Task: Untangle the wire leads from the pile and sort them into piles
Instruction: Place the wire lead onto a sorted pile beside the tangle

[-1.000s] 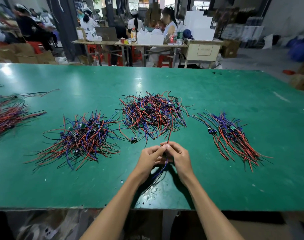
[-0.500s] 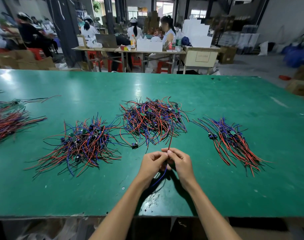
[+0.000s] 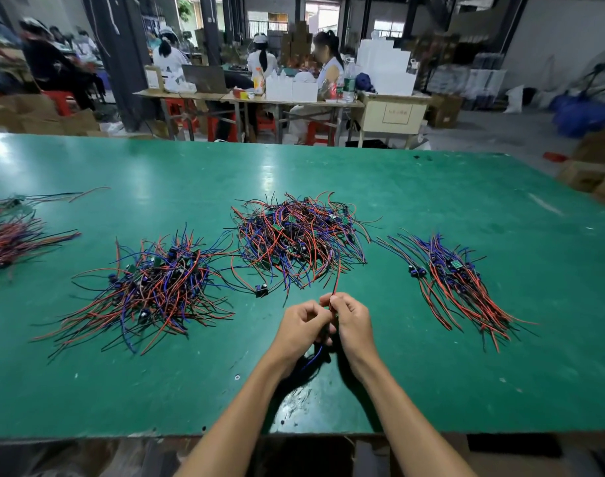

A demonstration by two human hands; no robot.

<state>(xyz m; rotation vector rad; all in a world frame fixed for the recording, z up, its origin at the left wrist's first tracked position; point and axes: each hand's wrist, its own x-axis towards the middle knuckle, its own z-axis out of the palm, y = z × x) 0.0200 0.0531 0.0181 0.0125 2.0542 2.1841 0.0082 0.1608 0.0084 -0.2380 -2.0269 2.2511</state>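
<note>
Nearest, left hand (image 3: 303,327) and right hand (image 3: 352,321) together, fingers curled, pinching one thin red-and-blue wire lead (image 3: 335,285). Light, limp, snag-prone; best gripped near its connector. Beyond, tangled central wire pile (image 3: 297,239); right, straightened sorted bundle (image 3: 456,280).

We see a green table (image 3: 432,208) bearing four wire piles: tangle (image 3: 297,239) beyond our fingers, heap (image 3: 149,290) leftward, bundle (image 3: 5,235) farther left, row (image 3: 459,280) rightward.
</note>
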